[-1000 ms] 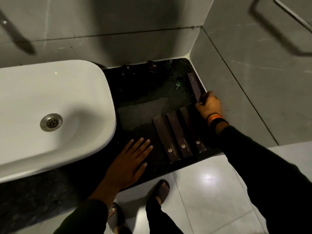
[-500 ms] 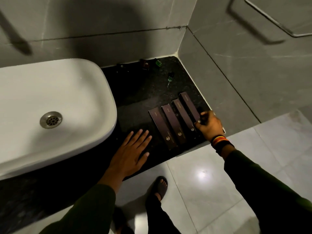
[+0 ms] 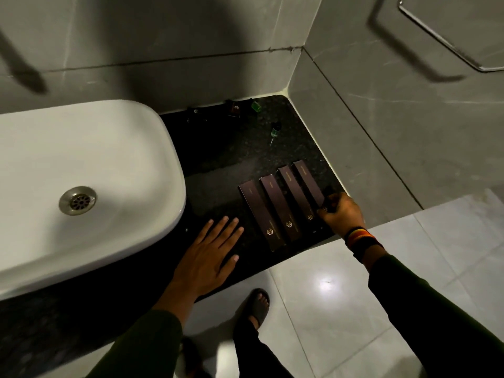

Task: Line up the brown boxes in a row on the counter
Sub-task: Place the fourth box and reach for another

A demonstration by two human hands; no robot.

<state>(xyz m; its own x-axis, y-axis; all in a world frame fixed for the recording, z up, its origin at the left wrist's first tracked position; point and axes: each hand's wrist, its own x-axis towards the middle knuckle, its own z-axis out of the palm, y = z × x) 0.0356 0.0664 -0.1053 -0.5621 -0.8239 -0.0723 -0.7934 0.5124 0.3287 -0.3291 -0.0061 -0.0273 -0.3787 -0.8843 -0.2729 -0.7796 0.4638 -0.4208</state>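
Several long brown boxes lie side by side on the black counter (image 3: 240, 156), slanting from upper right to lower left. The leftmost box (image 3: 260, 214) and the one beside it (image 3: 278, 205) show gold logos at their near ends. The third box (image 3: 294, 192) lies next to the rightmost box (image 3: 308, 181). My right hand (image 3: 342, 211) pinches the near end of the rightmost box, at the counter's right edge. My left hand (image 3: 210, 255) rests flat on the counter, fingers spread, just left of the row, touching no box.
A white basin (image 3: 81, 170) fills the left side. Small bottles stand by the back wall: a dark one (image 3: 234, 110), a green one (image 3: 256, 105), and a green-tipped one (image 3: 275, 130) lying further forward. Grey tiled walls close the back and right. A sandalled foot (image 3: 259, 304) stands on the floor.
My right hand has brought the fourth box from the back right of the counter down beside the other three. My left hand has stayed flat on the counter.
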